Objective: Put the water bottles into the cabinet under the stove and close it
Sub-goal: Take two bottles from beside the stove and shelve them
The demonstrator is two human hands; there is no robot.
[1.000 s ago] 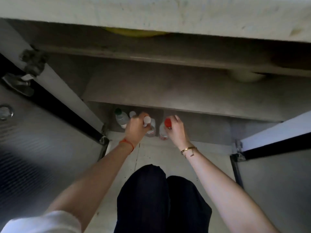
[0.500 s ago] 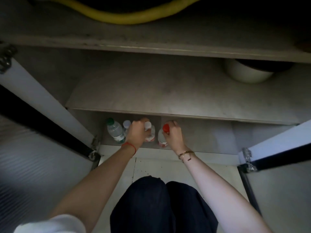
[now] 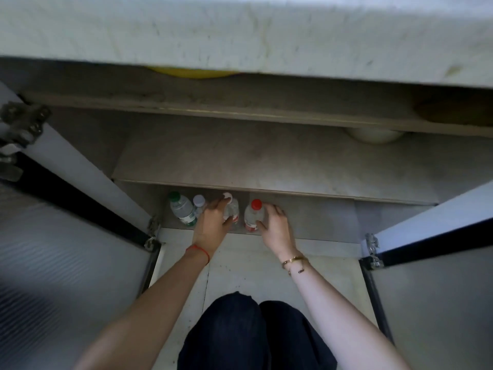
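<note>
Down low first: my dark trouser knees fill the bottom of the view, pale floor ahead of them. Both forearms reach forward into the open cabinet. Left wrist carries a red string, right wrist a gold bracelet.

Left hand has its fingers curled around the white-capped bottle, thumb up near the cap. Right hand has its fingers spread and loosely cupped against the side of the red-capped bottle; I cannot tell whether it grips.

Both bottles stand upright on the cabinet's bottom level, just beside each other. Left of them stand two more: a small white-capped one and a green-capped one, close together.

Doors open on both sides: left door, right door. Above the bottles, a bare shelf. Farther up, a pale bowl and a yellow hose peek out under the white countertop edge.
</note>
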